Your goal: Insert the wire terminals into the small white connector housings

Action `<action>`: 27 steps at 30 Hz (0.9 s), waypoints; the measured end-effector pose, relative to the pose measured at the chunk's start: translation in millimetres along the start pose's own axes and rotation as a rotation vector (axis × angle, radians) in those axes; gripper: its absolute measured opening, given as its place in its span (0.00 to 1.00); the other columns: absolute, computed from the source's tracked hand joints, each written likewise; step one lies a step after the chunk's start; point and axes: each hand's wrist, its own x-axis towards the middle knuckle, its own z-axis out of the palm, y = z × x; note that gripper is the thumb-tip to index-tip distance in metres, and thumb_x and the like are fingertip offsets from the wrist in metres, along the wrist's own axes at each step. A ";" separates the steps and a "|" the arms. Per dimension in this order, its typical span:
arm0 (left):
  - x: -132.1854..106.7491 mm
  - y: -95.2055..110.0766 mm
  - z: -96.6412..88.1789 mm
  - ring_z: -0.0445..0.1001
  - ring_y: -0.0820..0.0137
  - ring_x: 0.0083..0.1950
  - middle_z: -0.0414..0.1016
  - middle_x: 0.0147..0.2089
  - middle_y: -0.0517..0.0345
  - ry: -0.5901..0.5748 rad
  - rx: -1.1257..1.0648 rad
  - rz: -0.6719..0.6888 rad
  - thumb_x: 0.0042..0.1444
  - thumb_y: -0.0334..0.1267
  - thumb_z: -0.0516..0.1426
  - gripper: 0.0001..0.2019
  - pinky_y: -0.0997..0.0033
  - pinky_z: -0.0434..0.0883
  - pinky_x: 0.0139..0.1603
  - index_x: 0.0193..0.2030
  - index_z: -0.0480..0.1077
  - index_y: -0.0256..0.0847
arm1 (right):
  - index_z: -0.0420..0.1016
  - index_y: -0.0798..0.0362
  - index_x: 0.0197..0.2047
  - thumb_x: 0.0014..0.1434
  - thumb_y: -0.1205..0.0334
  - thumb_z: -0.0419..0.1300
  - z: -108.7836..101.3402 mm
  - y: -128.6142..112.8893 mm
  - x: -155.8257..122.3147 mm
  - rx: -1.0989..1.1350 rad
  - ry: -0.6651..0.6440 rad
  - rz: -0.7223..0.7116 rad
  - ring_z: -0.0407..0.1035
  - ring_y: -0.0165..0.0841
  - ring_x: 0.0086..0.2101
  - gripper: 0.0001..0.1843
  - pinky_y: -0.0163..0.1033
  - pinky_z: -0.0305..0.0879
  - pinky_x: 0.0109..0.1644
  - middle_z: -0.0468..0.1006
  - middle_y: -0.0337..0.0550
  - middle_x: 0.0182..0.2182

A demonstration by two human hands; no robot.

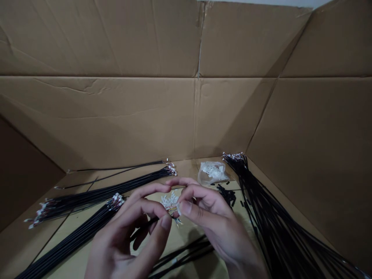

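Note:
My left hand (132, 228) pinches the end of a thin black cable (151, 224) between thumb and fingers, its bare wire tips poking out by the thumb. My right hand (212, 221) is closed on a small white connector (178, 209), held against those wire tips. Both hands meet low in the middle of the view. Behind the fingers lies a small heap of white connectors (169, 200) on the cardboard floor (186, 236).
Bundles of black cables with white ends lie at left (87, 197), and a big sheaf fans out at right (270, 221). A clear bag of white connectors (213, 171) sits at the back. Short black tube pieces (228, 193) lie beside it. Tall cardboard walls (116, 116) surround everything.

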 end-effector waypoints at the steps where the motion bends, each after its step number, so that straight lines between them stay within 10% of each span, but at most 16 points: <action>1: 0.4 0.5 -0.2 0.84 0.68 0.48 0.83 0.45 0.63 -0.002 -0.003 -0.007 0.57 0.39 0.62 0.07 0.79 0.80 0.44 0.28 0.76 0.51 | 0.82 0.48 0.35 0.65 0.60 0.69 0.2 0.3 -0.2 0.002 0.000 0.002 0.69 0.37 0.59 0.06 0.41 0.59 0.63 0.78 0.38 0.55; 9: -8.8 -8.5 11.5 0.82 0.53 0.52 0.82 0.43 0.52 0.123 0.089 -0.122 0.53 0.52 0.66 0.13 0.63 0.82 0.44 0.30 0.76 0.46 | 0.82 0.46 0.35 0.65 0.60 0.69 0.8 3.5 1.3 -0.040 0.000 -0.003 0.68 0.35 0.61 0.05 0.40 0.58 0.63 0.77 0.36 0.56; 27: -8.0 -5.8 9.9 0.81 0.55 0.52 0.82 0.48 0.52 0.135 0.152 -0.073 0.57 0.55 0.63 0.14 0.71 0.80 0.33 0.32 0.77 0.46 | 0.79 0.48 0.34 0.66 0.56 0.67 5.4 -3.4 -0.1 -0.307 0.092 -0.039 0.68 0.40 0.60 0.08 0.46 0.59 0.58 0.76 0.39 0.59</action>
